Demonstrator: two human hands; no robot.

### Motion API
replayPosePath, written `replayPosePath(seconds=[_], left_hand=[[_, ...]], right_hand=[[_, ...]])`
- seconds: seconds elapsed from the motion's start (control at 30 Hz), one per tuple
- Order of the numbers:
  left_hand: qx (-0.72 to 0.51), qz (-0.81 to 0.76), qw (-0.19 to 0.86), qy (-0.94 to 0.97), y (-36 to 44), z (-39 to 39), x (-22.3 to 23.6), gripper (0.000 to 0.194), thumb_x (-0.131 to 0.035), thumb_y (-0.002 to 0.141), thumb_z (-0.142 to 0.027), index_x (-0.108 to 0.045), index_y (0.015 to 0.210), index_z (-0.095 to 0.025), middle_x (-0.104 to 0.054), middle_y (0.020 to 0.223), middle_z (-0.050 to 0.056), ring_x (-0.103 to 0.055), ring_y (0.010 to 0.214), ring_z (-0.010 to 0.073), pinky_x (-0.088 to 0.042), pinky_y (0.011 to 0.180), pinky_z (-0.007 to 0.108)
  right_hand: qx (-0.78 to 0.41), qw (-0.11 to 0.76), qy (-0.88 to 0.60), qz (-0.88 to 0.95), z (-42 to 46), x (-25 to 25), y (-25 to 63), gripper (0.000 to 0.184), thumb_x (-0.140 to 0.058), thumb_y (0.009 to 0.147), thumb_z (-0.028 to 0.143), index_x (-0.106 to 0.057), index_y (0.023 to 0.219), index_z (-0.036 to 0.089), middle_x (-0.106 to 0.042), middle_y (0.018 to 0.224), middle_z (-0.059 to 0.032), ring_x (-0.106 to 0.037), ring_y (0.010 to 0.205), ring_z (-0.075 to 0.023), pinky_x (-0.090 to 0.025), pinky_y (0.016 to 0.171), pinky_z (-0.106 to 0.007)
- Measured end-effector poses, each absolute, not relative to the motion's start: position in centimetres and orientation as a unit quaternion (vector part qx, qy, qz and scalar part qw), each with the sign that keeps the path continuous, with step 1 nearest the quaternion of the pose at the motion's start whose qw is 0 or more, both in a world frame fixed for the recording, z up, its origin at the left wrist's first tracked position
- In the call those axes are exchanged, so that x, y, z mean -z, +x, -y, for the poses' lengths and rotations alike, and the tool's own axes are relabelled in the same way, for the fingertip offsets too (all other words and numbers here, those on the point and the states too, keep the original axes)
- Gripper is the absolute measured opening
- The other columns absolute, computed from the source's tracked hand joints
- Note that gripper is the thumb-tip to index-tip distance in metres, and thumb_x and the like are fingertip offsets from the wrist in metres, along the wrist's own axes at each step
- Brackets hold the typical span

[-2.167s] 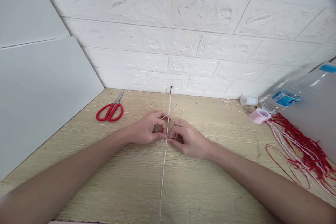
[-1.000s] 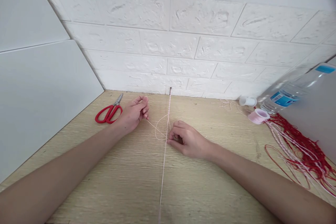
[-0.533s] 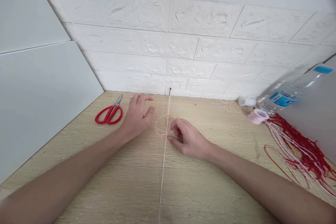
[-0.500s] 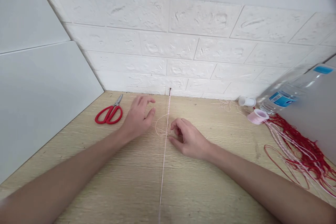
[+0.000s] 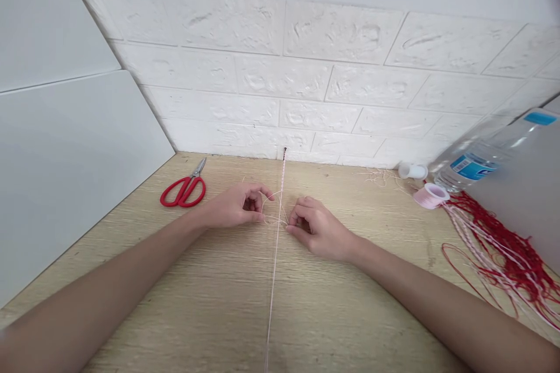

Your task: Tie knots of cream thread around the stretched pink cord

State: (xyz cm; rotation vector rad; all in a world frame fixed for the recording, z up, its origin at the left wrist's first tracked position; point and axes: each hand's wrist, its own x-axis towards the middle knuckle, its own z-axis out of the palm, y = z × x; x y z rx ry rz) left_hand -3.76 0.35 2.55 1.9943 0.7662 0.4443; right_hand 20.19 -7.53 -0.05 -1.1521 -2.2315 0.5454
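Note:
A pale pink cord [image 5: 274, 271] runs taut from a dark anchor at the foot of the wall toward me. Its far part is a knotted braid [image 5: 283, 175]. Around the cord, just below the braid, a thin thread [image 5: 272, 222] forms a loose loop. To the left of the cord, my left hand [image 5: 238, 204] has its thumb and curled fingers closed at the loop's left side, with the index finger reaching toward the cord. My right hand [image 5: 321, 227], on the cord's right, pinches the thread between thumb and index finger.
Red-handled scissors [image 5: 184, 189] lie left of my left hand. At the right stand a white spool [image 5: 412, 171], a pink thread spool [image 5: 431, 195] and a clear water bottle [image 5: 476, 163]. Red cords [image 5: 507, 250] pile up beside them. A white brick-patterned wall [image 5: 306, 76] closes off the back.
My left hand drew a thread end out leftward, let it go and opened, then came back right to the loop. My right hand loosened briefly and pinches again beside the cord.

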Motion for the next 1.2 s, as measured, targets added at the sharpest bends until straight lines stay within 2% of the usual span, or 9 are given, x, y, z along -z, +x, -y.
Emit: replayPosePath(seconds=[0.13,0.3,0.43,0.5,0.6,0.77,0.9,0.97,1.2], left_hand=[[-0.184,-0.314,0.523,0.771,-3.9,-0.6,-2.8,0.044,-0.073,0.072,-0.026,-0.063,0.115,-0.021,-0.063,0.069,0.0,-0.058,0.066,0.0163,-0.046,0.063,0.027],[-0.287,-0.328,0.607,0.664,-4.2,-1.6,-2.6,0.03,-0.071,0.073,-0.02,-0.066,0.102,-0.02,-0.051,0.063,-0.005,-0.049,0.058,0.0092,-0.041,0.058,0.023],[-0.385,-0.316,0.69,0.525,-4.3,-2.2,-2.1,0.03,-0.069,0.071,-0.011,-0.067,0.1,-0.017,-0.052,0.064,-0.002,-0.063,0.073,0.015,-0.05,0.074,0.028],[-0.402,-0.311,0.725,0.464,-4.3,-2.3,-1.9,0.033,-0.069,0.073,-0.008,-0.066,0.104,-0.017,-0.056,0.067,-0.001,-0.067,0.08,0.0181,-0.052,0.082,0.033],[-0.403,-0.311,0.749,0.425,-4.3,-2.2,-2.0,0.034,-0.068,0.075,-0.006,-0.064,0.107,-0.017,-0.059,0.068,-0.002,-0.066,0.067,0.0134,-0.053,0.086,0.036],[-0.385,-0.32,0.73,0.465,-4.0,-1.7,-2.1,0.026,-0.068,0.077,-0.011,-0.063,0.102,-0.018,-0.054,0.061,-0.005,-0.055,0.048,0.008,-0.055,0.069,0.031],[-0.385,-0.331,0.71,0.489,-3.8,-1.5,-2.1,0.023,-0.07,0.076,-0.013,-0.064,0.098,-0.017,-0.051,0.061,-0.006,-0.048,0.044,0.0052,-0.051,0.058,0.025],[-0.395,-0.336,0.7,0.491,-3.7,-1.5,-2.1,0.021,-0.069,0.076,-0.012,-0.064,0.096,-0.017,-0.051,0.06,-0.006,-0.045,0.043,0.0042,-0.049,0.055,0.024],[-0.428,-0.364,0.681,0.47,-3.9,-1.8,-2.3,0.022,-0.071,0.074,-0.016,-0.063,0.094,-0.018,-0.048,0.057,-0.006,-0.043,0.043,0.0052,-0.046,0.05,0.023]], right_hand=[[-0.281,0.342,-0.388,0.808,7.6,-0.6,20.5,0.012,-0.064,0.084,0.018,-0.056,0.075,0.019,-0.058,0.086,-0.0041,-0.053,0.084,-0.0183,-0.043,0.077,-0.034],[-0.429,0.406,-0.341,0.731,7.6,-0.7,21.0,0.022,-0.065,0.083,0.019,-0.05,0.067,0.018,-0.065,0.109,-0.0078,-0.059,0.104,-0.0212,-0.043,0.09,-0.039],[-0.529,0.403,-0.353,0.658,7.5,-0.2,21.0,0.024,-0.061,0.084,0.024,-0.044,0.068,0.02,-0.07,0.091,-0.0075,-0.064,0.086,-0.0189,-0.047,0.072,-0.032],[-0.511,0.388,-0.4,0.655,7.5,-0.1,20.8,0.02,-0.06,0.083,0.025,-0.045,0.07,0.02,-0.066,0.075,-0.0031,-0.058,0.066,-0.0139,-0.041,0.058,-0.026],[-0.434,0.369,-0.453,0.686,7.5,-0.1,20.5,0.017,-0.058,0.081,0.022,-0.047,0.069,0.02,-0.053,0.06,0.0037,-0.043,0.053,-0.0096,-0.031,0.049,-0.023],[-0.287,0.35,-0.501,0.738,7.4,0.1,20.3,0.015,-0.055,0.08,0.017,-0.044,0.069,0.021,-0.047,0.058,0.0053,-0.042,0.052,-0.0099,-0.03,0.05,-0.023],[-0.22,0.316,-0.544,0.745,7.1,0.3,20.5,0.004,-0.053,0.087,0.025,-0.05,0.087,0.022,-0.048,0.053,0.0074,-0.044,0.048,-0.0117,-0.03,0.052,-0.024],[-0.198,0.297,-0.555,0.751,6.9,0.4,20.7,0.008,-0.052,0.089,0.028,-0.053,0.094,0.022,-0.049,0.051,0.0076,-0.045,0.048,-0.0127,-0.03,0.053,-0.025],[-0.138,0.276,-0.564,0.766,6.5,0.9,21.2,0.017,-0.054,0.089,0.026,-0.055,0.072,0.02,-0.059,0.065,0.0004,-0.052,0.06,-0.0147,-0.033,0.057,-0.027]])
